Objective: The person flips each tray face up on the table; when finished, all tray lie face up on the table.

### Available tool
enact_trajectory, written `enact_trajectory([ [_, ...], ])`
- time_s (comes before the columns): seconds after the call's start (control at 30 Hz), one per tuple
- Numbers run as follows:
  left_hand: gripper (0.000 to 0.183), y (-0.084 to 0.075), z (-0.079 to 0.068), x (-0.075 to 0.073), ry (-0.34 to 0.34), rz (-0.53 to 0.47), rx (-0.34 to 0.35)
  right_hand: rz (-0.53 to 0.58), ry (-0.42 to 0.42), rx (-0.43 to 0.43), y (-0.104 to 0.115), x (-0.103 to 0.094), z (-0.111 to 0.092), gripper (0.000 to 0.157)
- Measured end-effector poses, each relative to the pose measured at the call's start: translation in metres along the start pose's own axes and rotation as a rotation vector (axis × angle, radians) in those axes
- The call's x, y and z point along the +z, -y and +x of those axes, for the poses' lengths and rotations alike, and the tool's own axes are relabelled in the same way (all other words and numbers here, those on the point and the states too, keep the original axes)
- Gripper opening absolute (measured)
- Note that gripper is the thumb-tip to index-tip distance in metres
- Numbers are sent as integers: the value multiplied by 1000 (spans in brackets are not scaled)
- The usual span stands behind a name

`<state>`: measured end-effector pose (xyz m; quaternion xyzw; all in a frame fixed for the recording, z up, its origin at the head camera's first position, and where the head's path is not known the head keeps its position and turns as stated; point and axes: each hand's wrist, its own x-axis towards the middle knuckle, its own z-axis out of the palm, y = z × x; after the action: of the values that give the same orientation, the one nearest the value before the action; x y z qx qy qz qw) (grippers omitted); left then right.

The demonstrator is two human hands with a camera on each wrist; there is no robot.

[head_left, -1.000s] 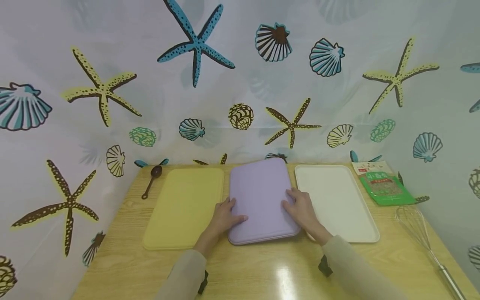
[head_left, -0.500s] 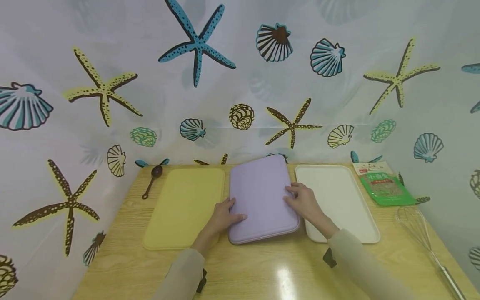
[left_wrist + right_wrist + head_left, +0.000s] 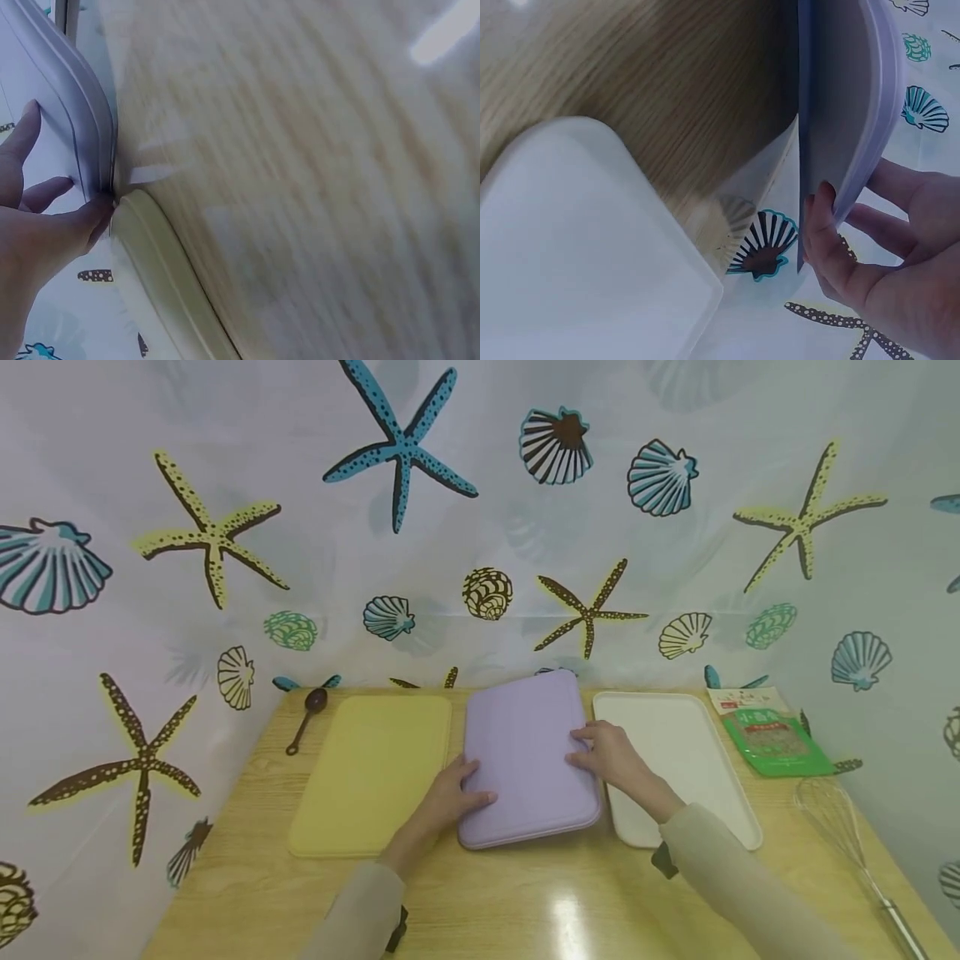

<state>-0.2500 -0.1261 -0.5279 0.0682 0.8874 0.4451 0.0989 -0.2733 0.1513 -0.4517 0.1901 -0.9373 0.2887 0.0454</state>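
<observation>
A purple tray lies at the middle of the wooden table, its right side raised and a flat face upward. My right hand grips the raised right edge. In the right wrist view my fingers and thumb pinch that rim, and the space under the tray shows. At the tray's left edge is my left hand, thumb and a finger on the top face, another fingertip at the side near the table. A yellow tray lies to the left, a white tray to the right.
A dark brown spoon lies at the far left. At the right are a green packet and a wire whisk. Behind the table hangs a curtain printed with starfish and shells.
My right hand has moved slightly up and right, lifting the purple tray's right side higher. My left hand has stayed at the left edge.
</observation>
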Motion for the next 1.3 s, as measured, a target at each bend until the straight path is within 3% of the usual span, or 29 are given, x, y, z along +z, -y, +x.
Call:
enact_trajectory([
  [0.1, 72, -4, -8, 4, 2, 15, 27, -11, 25, 6, 1, -2, 1, 40],
  [0.23, 74, -13, -17, 8, 30, 111, 80, -52, 46, 3, 5, -6, 5, 42],
  [0.43, 89, -24, -25, 13, 65, 229, 121, -85, 66, 25, 12, -12, 9, 43],
  [0.7, 106, -28, -28, 13, 110, 272, 137, -78, 66, 40, 19, -20, 8, 44],
  [0.9, 106, -30, -32, 10, 161, 321, 133, -49, 43, -10, 15, -23, 8, 35],
  [1.1, 108, -33, -34, 7, 205, 325, 142, 10, 27, 4, 14, -32, 8, 36],
  [1.3, 108, -37, -37, 8, 187, 289, 160, 144, 62, 28, 22, -47, 13, 37],
])
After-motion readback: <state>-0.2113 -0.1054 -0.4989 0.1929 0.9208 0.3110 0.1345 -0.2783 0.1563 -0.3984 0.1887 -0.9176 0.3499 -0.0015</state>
